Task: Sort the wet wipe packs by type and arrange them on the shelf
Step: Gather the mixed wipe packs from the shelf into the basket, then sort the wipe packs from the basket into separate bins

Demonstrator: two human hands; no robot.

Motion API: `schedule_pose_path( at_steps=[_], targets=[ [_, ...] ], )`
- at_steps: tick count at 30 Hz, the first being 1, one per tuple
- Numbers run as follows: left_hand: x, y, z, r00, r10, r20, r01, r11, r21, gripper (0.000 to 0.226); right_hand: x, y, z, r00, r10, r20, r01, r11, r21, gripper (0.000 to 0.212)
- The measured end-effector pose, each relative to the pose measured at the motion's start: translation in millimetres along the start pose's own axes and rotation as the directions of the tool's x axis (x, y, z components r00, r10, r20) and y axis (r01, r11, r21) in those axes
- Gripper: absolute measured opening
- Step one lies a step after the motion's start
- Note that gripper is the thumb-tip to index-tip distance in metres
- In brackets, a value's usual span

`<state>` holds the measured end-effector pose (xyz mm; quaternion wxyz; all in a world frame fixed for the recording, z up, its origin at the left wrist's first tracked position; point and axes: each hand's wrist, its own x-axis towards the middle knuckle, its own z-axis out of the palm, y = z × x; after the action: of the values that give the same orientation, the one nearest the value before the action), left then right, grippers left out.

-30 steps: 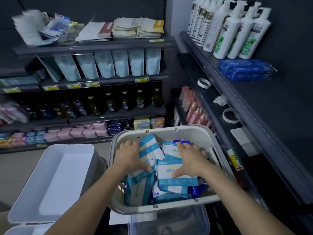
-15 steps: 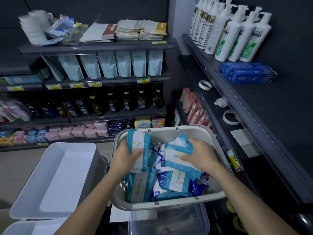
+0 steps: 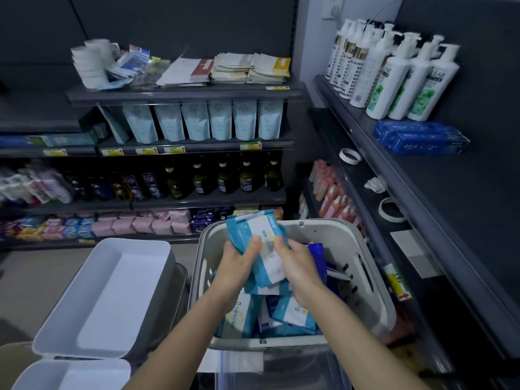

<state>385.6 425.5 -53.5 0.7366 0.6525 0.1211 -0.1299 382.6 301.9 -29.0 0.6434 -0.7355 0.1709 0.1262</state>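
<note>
A grey basket (image 3: 378, 285) in front of me holds several blue-and-white wet wipe packs (image 3: 292, 316) and a dark blue pack (image 3: 318, 251). My left hand (image 3: 239, 263) and my right hand (image 3: 298, 266) are together above the basket, both gripping a small stack of blue-and-white wet wipe packs (image 3: 261, 235) lifted over the far half of the basket. The dark shelf (image 3: 439, 209) runs along the right, with bare board below the bottles.
A white tray (image 3: 112, 294) sits left of the basket, another white tray (image 3: 70, 375) below it. The right shelf carries white pump bottles (image 3: 405, 80), blue boxes (image 3: 422, 139), tape rings (image 3: 350, 156). Stocked shelves (image 3: 183, 94) stand ahead. A clear bin (image 3: 281, 370) lies under the basket.
My hands each picked a pack out of the basket, then came together and rose, so the packs are now held as one stack above the basket.
</note>
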Motion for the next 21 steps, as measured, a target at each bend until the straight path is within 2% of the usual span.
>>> schedule_pose_path(
  at_steps=[2,4,7,10,13,16,17,19,21],
  targets=[
    [2.6,-0.1,1.2,1.0,0.013,-0.022,-0.012,0.999,0.037,0.061,0.8,-5.7,1.7,0.999,0.019,0.05,-0.018,1.0,-0.01,0.04],
    [5.5,0.7,-2.2,0.995,0.033,-0.097,-0.025,0.996,0.087,0.067,5.6,-9.1,-1.4,0.992,0.015,0.122,-0.012,0.999,-0.033,0.041],
    [6.4,5.3,-15.6,0.968,0.081,-0.238,-0.043,0.986,0.16,0.055,19.8,-2.9,-6.8,0.986,-0.038,0.16,0.083,0.956,-0.282,0.04],
    [0.6,12.7,-32.9,0.921,0.15,-0.359,-0.064,0.968,0.242,0.05,35.9,11.0,-5.0,0.985,-0.06,0.161,0.136,0.844,-0.52,0.04],
    [-5.3,15.2,-49.7,0.872,0.198,-0.448,-0.081,0.96,0.268,0.051,45.5,22.5,5.5,0.97,-0.012,0.245,0.182,0.702,-0.688,0.038],
    [-10.0,10.7,-54.7,0.87,0.209,-0.447,-0.069,0.948,0.31,0.05,52.3,28.2,21.7,0.942,0.049,0.331,0.254,0.537,-0.804,0.087],
    [-11.8,9.3,-53.7,0.87,0.214,-0.443,-0.068,0.944,0.322,0.05,52.9,28.0,26.1,0.939,0.063,0.338,0.267,0.485,-0.833,0.097],
    [-13.4,7.4,-51.4,0.861,0.22,-0.459,-0.07,0.944,0.323,0.048,54.6,29.5,30.9,0.938,0.027,0.345,0.311,0.369,-0.876,0.102],
    [-14.0,7.9,-50.9,0.847,0.203,-0.492,-0.072,0.96,0.272,0.048,53.3,31.1,31.4,0.922,-0.034,0.385,0.379,0.28,-0.882,0.09]
  ],
)
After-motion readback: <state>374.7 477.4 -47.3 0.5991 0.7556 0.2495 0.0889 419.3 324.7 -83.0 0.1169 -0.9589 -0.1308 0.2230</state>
